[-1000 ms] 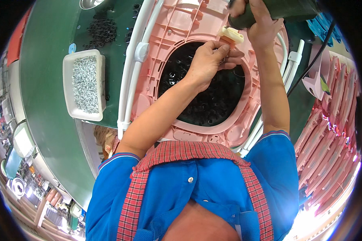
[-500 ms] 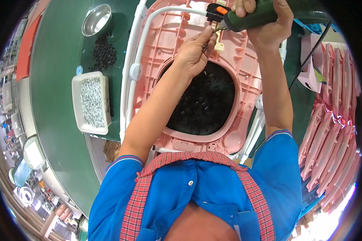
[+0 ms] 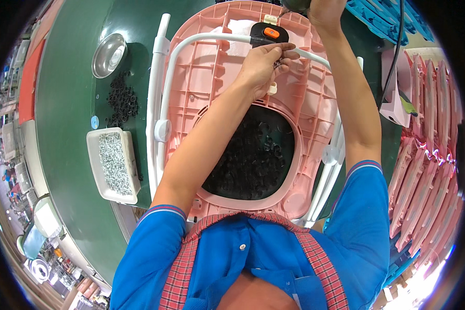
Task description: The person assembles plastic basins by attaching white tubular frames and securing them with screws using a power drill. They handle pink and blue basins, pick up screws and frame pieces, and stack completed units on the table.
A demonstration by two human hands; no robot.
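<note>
A pink plastic panel [image 3: 191, 98] with ribs and a large rounded opening lies in front of me, with a white bent tube [image 3: 206, 37] across it. My left hand [image 3: 266, 67] is closed over the panel, below a black clip with an orange button [image 3: 272, 33]. Small screws seem to be in its curled fingers, mostly hidden. At the top edge my right hand [image 3: 326, 11] grips a dark green power screwdriver [image 3: 296, 4], largely cut off by the picture's edge. Its tip is near a cream plastic piece [image 3: 270, 19] at the panel's far end.
On the green table [image 3: 67, 103] at left stand a metal bowl [image 3: 108, 56], a pile of black plastic parts [image 3: 123, 101] and a white tray [image 3: 134, 181] of silver screws. More black parts show through the panel's opening. Stacked pink panels [image 3: 423, 181] stand at right, near a hanging black cable [image 3: 399, 51].
The screwdriver has moved up and away from my left hand and the clip, toward the panel's far end. Bowl, tray and panel appear lower in the picture.
</note>
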